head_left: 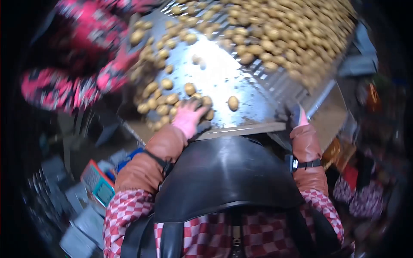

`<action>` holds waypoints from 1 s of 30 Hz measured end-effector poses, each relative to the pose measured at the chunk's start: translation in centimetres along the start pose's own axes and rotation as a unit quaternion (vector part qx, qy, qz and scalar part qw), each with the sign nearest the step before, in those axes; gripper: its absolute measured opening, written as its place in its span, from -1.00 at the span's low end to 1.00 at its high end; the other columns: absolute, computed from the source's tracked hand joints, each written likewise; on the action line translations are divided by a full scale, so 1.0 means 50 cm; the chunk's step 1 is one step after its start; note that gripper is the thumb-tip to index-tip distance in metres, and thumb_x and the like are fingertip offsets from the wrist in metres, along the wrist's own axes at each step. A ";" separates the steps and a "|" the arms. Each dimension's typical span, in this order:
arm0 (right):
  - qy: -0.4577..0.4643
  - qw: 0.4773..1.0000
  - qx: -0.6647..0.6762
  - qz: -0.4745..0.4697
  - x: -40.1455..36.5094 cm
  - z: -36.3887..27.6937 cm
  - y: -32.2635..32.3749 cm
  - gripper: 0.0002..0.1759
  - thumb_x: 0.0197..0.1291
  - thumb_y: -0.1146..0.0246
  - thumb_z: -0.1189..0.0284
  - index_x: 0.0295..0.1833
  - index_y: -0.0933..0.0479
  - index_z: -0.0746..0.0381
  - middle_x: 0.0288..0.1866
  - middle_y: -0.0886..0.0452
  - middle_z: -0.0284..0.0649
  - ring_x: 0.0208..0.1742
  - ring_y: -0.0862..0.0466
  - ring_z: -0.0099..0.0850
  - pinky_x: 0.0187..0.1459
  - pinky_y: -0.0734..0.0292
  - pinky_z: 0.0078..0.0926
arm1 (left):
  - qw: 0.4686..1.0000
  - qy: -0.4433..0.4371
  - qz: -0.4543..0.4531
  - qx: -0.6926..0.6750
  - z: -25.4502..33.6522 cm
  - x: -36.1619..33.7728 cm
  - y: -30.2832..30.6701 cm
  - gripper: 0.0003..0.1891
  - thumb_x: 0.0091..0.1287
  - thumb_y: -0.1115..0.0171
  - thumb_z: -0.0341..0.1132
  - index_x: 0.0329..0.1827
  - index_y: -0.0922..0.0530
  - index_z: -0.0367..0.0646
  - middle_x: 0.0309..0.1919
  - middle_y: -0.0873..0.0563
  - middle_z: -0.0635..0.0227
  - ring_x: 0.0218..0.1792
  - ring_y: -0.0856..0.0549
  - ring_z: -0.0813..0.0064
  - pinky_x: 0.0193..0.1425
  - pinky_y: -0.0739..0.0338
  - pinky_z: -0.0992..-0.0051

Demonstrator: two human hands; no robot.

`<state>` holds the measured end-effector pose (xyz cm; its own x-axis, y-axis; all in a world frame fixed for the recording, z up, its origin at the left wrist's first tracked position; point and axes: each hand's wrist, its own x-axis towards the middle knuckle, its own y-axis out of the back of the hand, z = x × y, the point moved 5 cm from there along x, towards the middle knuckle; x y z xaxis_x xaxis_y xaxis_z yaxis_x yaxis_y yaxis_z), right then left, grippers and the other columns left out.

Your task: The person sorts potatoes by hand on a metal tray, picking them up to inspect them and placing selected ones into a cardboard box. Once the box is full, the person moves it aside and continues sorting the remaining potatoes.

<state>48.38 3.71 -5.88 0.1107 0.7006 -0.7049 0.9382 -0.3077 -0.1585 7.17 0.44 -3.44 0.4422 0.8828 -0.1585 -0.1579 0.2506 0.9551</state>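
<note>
My left hand (189, 116), in a pink glove with dark fingers, lies over several potatoes (167, 84) at the near left of a shiny metal table (219, 81). Its fingers are spread, touching the potatoes under them. One potato (233, 103) sits alone to the right of this hand. My right hand (297, 116), gloved pink and dark, is at the table's near right corner, beside the wooden edge strip (245, 130). Blur and dark glove hide its fingers, so I cannot make out whether it grips the edge.
A large heap of potatoes (297, 34) covers the slatted metal rack (271, 79) at the far right. Another person in a pink patterned sleeve (81, 88) reaches in from the left. Cardboard (331, 114) stands beyond the right corner. An orange-and-teal box (98, 182) lies low at left.
</note>
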 end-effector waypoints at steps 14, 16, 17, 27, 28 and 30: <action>0.031 0.836 -0.465 -0.290 0.110 0.211 -0.421 0.02 0.25 -0.42 0.18 0.62 0.01 0.34 0.02 -0.67 0.03 -0.05 -0.68 -0.30 -0.10 -0.60 -0.34 | 0.991 0.066 0.086 0.080 -0.056 -0.099 -0.035 -0.39 0.15 -0.42 -0.13 0.34 -0.52 0.25 0.43 -0.41 0.19 0.49 -0.31 0.00 0.57 -0.07 -0.04; 0.033 0.798 -0.488 -0.352 0.089 0.224 -0.498 -0.01 0.26 -0.41 0.23 0.62 -0.01 0.33 0.05 -0.66 0.01 -0.03 -0.67 -0.35 -0.06 -0.60 -0.37 | 0.986 0.145 0.085 0.005 -0.097 -0.105 -0.017 -0.40 0.15 -0.40 -0.18 0.33 -0.52 0.23 0.43 -0.41 0.19 0.50 -0.31 0.03 0.57 -0.07 -0.02; 0.032 0.786 -0.475 -0.394 0.078 0.221 -0.526 -0.03 0.28 -0.40 0.26 0.62 -0.01 0.33 0.06 -0.66 0.00 -0.03 -0.66 -0.37 -0.05 -0.60 -0.38 | 0.971 0.214 0.080 -0.067 -0.124 -0.117 -0.012 -0.41 0.15 -0.38 -0.23 0.33 -0.53 0.22 0.43 -0.41 0.20 0.50 -0.31 0.05 0.58 -0.07 -0.01; -0.088 0.943 -0.175 -0.271 0.076 0.130 -0.421 -0.32 0.39 -0.27 0.45 0.55 -0.20 0.25 0.07 -0.67 -0.02 -0.06 -0.73 -0.24 -0.08 -0.72 -0.32 | 0.978 0.164 0.103 -0.077 -0.128 -0.001 0.018 -0.41 0.15 -0.24 -0.37 0.33 -0.51 0.21 0.43 -0.44 0.21 0.54 -0.27 0.06 0.59 -0.03 -0.07; -0.092 0.941 -0.170 -0.278 0.080 0.135 -0.405 -0.34 0.39 -0.27 0.45 0.54 -0.23 0.25 0.08 -0.67 -0.03 -0.04 -0.73 -0.25 -0.08 -0.72 -0.31 | 0.988 0.109 0.057 -0.089 -0.127 0.035 0.023 -0.40 0.18 -0.26 -0.35 0.36 -0.49 0.23 0.46 -0.42 0.20 0.57 -0.22 0.03 0.60 0.02 -0.10; -0.077 0.935 -0.187 -0.293 0.072 0.122 -0.384 -0.38 0.40 -0.26 0.45 0.52 -0.26 0.24 0.07 -0.67 -0.04 -0.03 -0.72 -0.24 -0.08 -0.73 -0.28 | 0.992 0.115 -0.006 -0.053 -0.138 0.057 0.061 -0.40 0.20 -0.29 -0.30 0.37 -0.47 0.24 0.48 -0.40 0.22 0.58 -0.21 0.05 0.61 0.03 -0.12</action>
<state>28.75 8.20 -9.57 -0.4794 0.5684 -0.6686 0.8752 0.3660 -0.3164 1.87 6.48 -2.71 0.2343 0.9435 -0.2342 -0.2510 0.2914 0.9231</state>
